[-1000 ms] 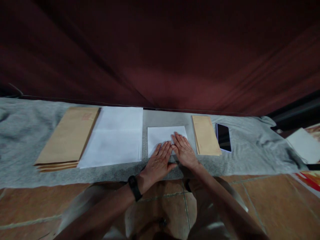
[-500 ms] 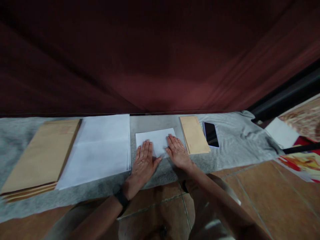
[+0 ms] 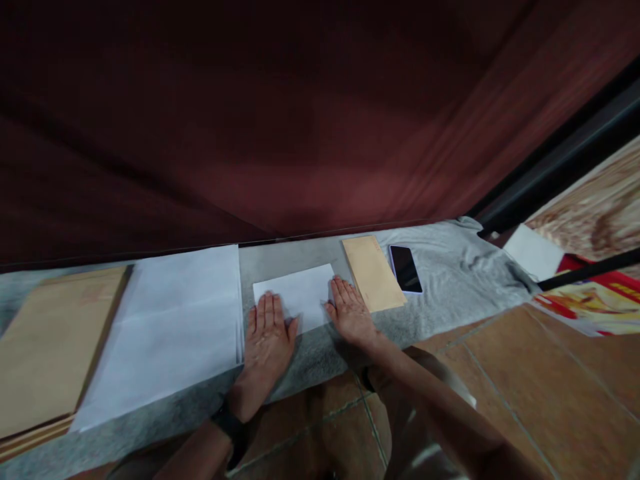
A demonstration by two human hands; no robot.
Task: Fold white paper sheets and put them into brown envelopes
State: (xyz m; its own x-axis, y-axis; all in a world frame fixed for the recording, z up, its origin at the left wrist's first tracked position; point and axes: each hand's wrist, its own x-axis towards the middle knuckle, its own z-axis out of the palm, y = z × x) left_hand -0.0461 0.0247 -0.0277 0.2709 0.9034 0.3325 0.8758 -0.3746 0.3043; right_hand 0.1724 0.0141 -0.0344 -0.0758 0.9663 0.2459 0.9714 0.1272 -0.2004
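Observation:
A folded white sheet of paper (image 3: 306, 293) lies on a grey cloth in front of me. My left hand (image 3: 270, 333) rests flat on its left part, fingers stretched out, a dark band on the wrist. On its right edge my right hand (image 3: 351, 312) lies flat too, fingers extended. Just right of that hand is a small stack of brown envelopes (image 3: 375, 273). To the left of my left hand lies a stack of larger white sheets (image 3: 170, 333), unfolded, with a faint crease across the top one.
Large brown envelopes (image 3: 55, 353) are stacked at the far left. A phone (image 3: 405, 269) with a dark screen lies right of the small envelopes. The grey cloth (image 3: 450, 280) covers a narrow surface against a dark red curtain (image 3: 300, 133). Tiled floor (image 3: 540, 380) lies below.
My view has turned slightly, so everything sits a little further left. My left hand has slid toward the left edge of the folded paper; the right stays on its right edge.

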